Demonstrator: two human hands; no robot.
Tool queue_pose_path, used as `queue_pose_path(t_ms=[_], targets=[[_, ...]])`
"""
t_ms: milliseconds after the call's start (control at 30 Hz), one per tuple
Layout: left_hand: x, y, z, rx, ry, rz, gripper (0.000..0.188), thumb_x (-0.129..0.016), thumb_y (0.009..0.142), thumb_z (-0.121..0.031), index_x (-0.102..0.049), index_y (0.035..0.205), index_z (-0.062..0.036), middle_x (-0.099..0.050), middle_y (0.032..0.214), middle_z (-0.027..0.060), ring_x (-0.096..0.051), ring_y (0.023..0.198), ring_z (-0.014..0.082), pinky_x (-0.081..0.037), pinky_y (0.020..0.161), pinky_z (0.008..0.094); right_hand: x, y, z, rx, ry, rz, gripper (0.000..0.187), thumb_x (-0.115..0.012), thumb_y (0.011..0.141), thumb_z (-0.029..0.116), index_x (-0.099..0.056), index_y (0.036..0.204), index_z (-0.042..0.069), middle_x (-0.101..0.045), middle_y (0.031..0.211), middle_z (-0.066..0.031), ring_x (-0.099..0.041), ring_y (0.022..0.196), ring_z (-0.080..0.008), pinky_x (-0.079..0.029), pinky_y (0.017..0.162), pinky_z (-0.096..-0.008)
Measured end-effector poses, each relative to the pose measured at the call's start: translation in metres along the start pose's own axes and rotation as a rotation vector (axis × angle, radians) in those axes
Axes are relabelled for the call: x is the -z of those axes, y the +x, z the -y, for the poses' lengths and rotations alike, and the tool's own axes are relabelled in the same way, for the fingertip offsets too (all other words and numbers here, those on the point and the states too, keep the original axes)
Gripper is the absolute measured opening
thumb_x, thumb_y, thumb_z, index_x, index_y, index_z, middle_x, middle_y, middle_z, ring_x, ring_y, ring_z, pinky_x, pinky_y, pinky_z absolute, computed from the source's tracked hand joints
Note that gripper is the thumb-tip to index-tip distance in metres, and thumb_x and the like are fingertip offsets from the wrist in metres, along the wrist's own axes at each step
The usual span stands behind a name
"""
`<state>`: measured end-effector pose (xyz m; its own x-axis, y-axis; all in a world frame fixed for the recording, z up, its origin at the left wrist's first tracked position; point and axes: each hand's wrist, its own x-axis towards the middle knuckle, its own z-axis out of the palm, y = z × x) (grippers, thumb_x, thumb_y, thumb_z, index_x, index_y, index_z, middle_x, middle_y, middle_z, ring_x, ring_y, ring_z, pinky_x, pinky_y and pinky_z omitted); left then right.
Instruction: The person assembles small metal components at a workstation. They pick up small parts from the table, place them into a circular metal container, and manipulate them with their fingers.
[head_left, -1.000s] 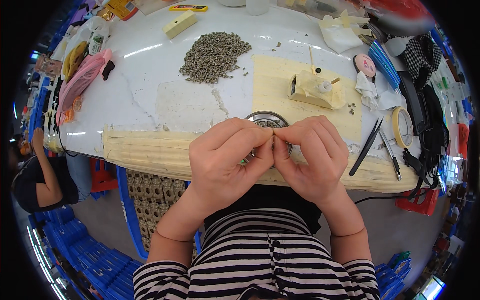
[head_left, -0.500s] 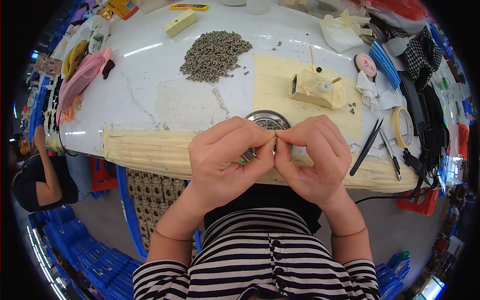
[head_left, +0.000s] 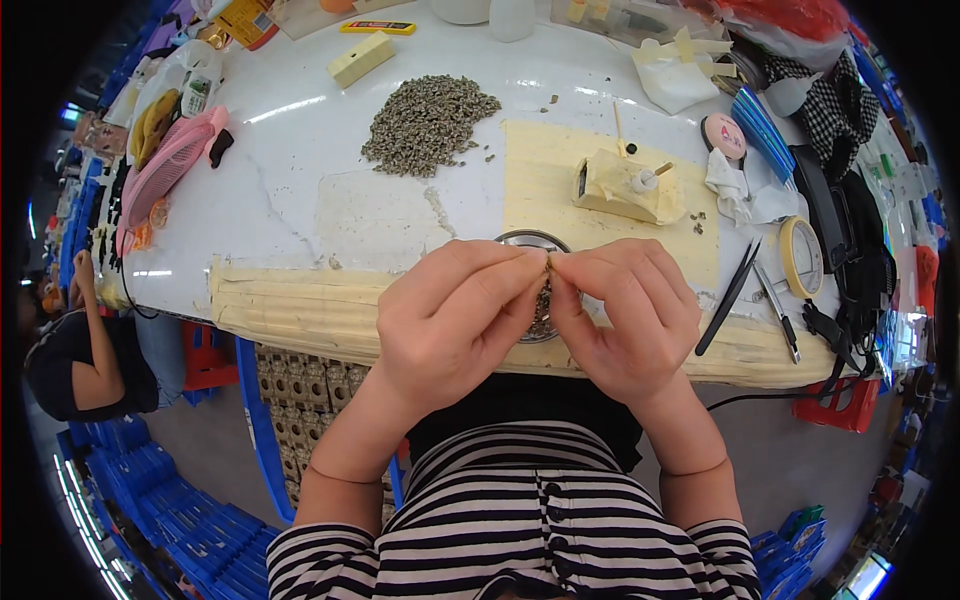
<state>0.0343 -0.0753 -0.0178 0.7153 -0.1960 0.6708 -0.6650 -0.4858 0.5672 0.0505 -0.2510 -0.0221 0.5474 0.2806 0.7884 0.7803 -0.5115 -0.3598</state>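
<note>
Above a round metal dish point(head_left: 536, 238) at the table's near edge, my left hand point(head_left: 450, 315) and my right hand point(head_left: 635, 310) meet fingertip to fingertip. Both are closed in a pinch. Whatever lies between the fingertips is too small and too covered to name. Small metal parts show inside the dish, which my hands partly hide. Beyond them, a heap of small grey metal parts point(head_left: 425, 125) lies on the white table. A block wrapped in masking tape point(head_left: 628, 187), with a white nozzle and a stick on top, stands right of the dish.
To the right lie black tweezers point(head_left: 728, 298), a slim pen-like tool point(head_left: 778, 310) and a tape roll point(head_left: 802, 256). A pink handheld fan point(head_left: 170, 175) is on the left. Below the table edge, a blue crate point(head_left: 262, 430) holds metal castings. Another person point(head_left: 90, 360) sits far left.
My left fingers have closed in further, and the pinched fingertips have risen slightly in the picture. The table scene has shifted a little with my head. Both hands stay over the dish.
</note>
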Motion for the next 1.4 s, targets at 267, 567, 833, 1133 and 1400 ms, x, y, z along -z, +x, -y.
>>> queue_pose_path(t_ms=[267,567,833,1133,1400], targets=[[0.004,-0.007,-0.008,0.697,-0.915,0.0,0.015,-0.068,0.091,0.005,-0.07,0.105,0.0081,-0.073,0.095,0.0101,-0.069,0.088,0.0109,-0.057,0.079,0.0227,0.003,-0.002,0.006,0.053,-0.076,-0.014,0.028,-0.078,0.068,-0.007,-0.071,0.094,0.0,-0.07,0.085,-0.0094,-0.066,0.074,-0.0249,-0.055,0.064,-0.0318],[0.005,-0.004,-0.012,0.485,-0.447,0.013,0.016,-0.071,0.085,0.01,-0.071,0.101,0.0064,-0.073,0.091,0.0121,-0.07,0.082,0.0154,-0.058,0.075,0.0269,0.001,-0.002,0.002,0.065,-0.06,-0.021,0.03,-0.078,0.067,-0.006,-0.071,0.096,-0.001,-0.07,0.086,-0.0103,-0.066,0.072,-0.025,-0.055,0.063,-0.0319],[-0.002,-0.002,-0.007,0.002,0.056,-0.074,0.022,-0.076,0.078,0.011,-0.073,0.098,0.0035,-0.073,0.088,0.0141,-0.071,0.077,0.0216,-0.057,0.068,0.0276,-0.002,-0.002,-0.003,0.072,-0.037,-0.048,0.032,-0.078,0.066,-0.003,-0.07,0.096,-0.002,-0.068,0.083,-0.0103,-0.064,0.068,-0.0253,-0.054,0.059,-0.0321],[-0.001,-0.004,-0.011,0.228,-0.221,-0.05,0.019,-0.074,0.082,0.009,-0.073,0.1,0.0037,-0.074,0.09,0.0125,-0.07,0.077,0.016,-0.056,0.069,0.0255,0.001,-0.003,-0.002,0.102,-0.062,-0.057,0.034,-0.079,0.064,0.0,-0.071,0.097,-0.002,-0.069,0.084,-0.0096,-0.065,0.069,-0.025,-0.055,0.06,-0.0317],[-0.002,-0.005,-0.018,0.798,-0.938,-0.079,0.013,-0.069,0.092,0.002,-0.069,0.104,0.0075,-0.073,0.093,0.0104,-0.07,0.084,0.0115,-0.058,0.077,0.0236,0.001,-0.003,-0.002,0.152,-0.124,-0.068,0.033,-0.077,0.064,0.001,-0.072,0.097,-0.002,-0.069,0.085,-0.0095,-0.066,0.069,-0.0235,-0.056,0.061,-0.0312]])
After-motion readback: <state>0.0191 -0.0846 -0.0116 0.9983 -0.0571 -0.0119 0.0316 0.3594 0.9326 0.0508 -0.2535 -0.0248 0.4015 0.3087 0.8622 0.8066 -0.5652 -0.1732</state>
